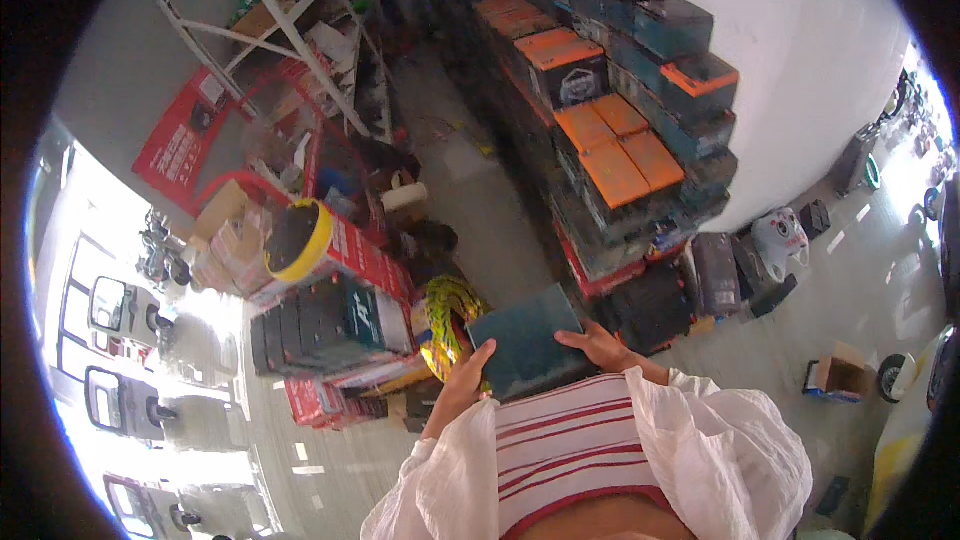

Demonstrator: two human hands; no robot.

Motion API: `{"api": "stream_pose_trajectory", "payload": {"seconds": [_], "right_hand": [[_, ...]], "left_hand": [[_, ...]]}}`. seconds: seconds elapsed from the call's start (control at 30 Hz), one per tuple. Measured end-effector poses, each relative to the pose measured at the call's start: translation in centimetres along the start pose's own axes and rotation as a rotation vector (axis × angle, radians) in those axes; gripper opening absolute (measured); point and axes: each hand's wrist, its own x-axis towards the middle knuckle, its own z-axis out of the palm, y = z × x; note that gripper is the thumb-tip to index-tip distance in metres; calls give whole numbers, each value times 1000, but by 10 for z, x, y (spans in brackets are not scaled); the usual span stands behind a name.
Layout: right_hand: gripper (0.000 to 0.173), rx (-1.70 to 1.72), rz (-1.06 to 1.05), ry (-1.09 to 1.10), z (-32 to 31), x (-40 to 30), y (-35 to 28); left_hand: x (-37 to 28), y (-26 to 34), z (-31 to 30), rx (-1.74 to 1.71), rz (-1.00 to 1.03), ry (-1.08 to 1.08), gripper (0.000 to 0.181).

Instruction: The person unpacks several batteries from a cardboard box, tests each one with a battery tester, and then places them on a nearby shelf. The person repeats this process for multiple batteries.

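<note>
A dark teal box (529, 345) is held flat in front of my waist, one hand at each side. My left hand (474, 371) grips its left edge, the thumb lying on top. At the right edge my right hand (596, 345) holds on, also with its thumb on the top face; the fingers of both hands are hidden below. Just left of the box is a shiny yellow-green wrapped bundle (448, 322). Beyond it to the right stand stacked boxes with orange tops (615, 165).
A white metal shelf frame (277, 15) rises at the upper left. Nearer stand a yellow-rimmed round container (322, 240) and a row of dark boxes (315, 326). Black cases (716, 274) and a plastic bag (780, 236) line the wall at right. An opened carton (840, 375) lies on the floor.
</note>
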Motion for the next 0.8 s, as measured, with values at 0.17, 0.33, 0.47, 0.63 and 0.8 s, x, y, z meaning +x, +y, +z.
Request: {"api": "stream_pose_trajectory", "payload": {"seconds": [0.17,0.33,0.47,0.63,0.8], "right_hand": [[61,-85,154,-16,14,99,-96],[64,-22,43,-222,3,236,-104],[72,26,-8,-250,-7,343,-117],[77,52,-123,-184,1,426,-226],[75,57,-226,-49,-33,503,-322]], "left_hand": [[61,74,-21,16,4,228,55],[159,110,-81,-225,69,223,58],[230,189,-95,-254,32,251,59],[324,306,-108,-287,71,50,67],[448,409,-102,-252,56,-68,74]]}}
